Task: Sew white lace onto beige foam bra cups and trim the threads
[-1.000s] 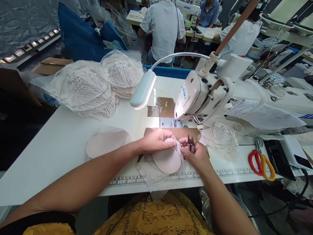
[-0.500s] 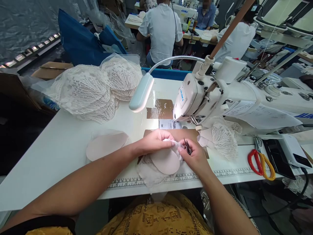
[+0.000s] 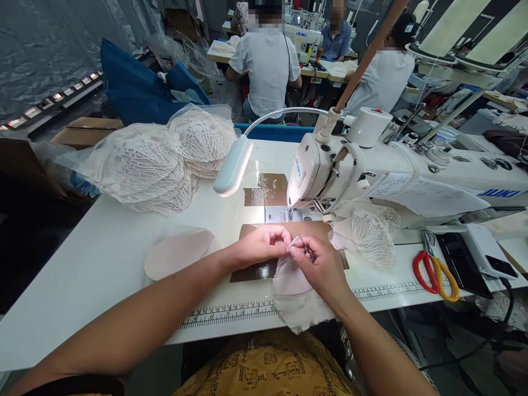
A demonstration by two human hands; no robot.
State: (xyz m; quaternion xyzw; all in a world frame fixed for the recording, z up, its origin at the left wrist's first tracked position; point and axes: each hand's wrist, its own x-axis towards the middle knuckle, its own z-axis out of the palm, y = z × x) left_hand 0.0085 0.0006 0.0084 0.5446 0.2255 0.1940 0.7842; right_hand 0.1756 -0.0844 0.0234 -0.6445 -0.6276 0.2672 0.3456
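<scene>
My left hand (image 3: 263, 245) is closed in a pinch at the upper edge of a pale pink bra cup piece with white lace (image 3: 292, 280). The piece hangs from the fingertips over the table's front ruler edge, its lower part partly behind my right hand (image 3: 324, 267). That hand is closed too, with small dark thread snips (image 3: 307, 250) lying in its fingers while thumb and forefinger grip the same lace edge. Both sets of fingertips meet just in front of the sewing machine's needle area. Another pale cup piece (image 3: 179, 253) lies on the table to the left.
The sewing machine (image 3: 305, 168) stands ahead with a lamp (image 3: 234, 166) beside it. Stacked lace pieces (image 3: 138, 165) sit at the back left. Right of my hands are a lace piece (image 3: 373, 231), red-and-yellow scissors (image 3: 437, 275) and a phone (image 3: 460, 261). People sit beyond.
The cup piece has swung to the right and now hangs below my right hand, no longer spread under both hands. The fingertips have come closer together at its edge. The view has shifted slightly.
</scene>
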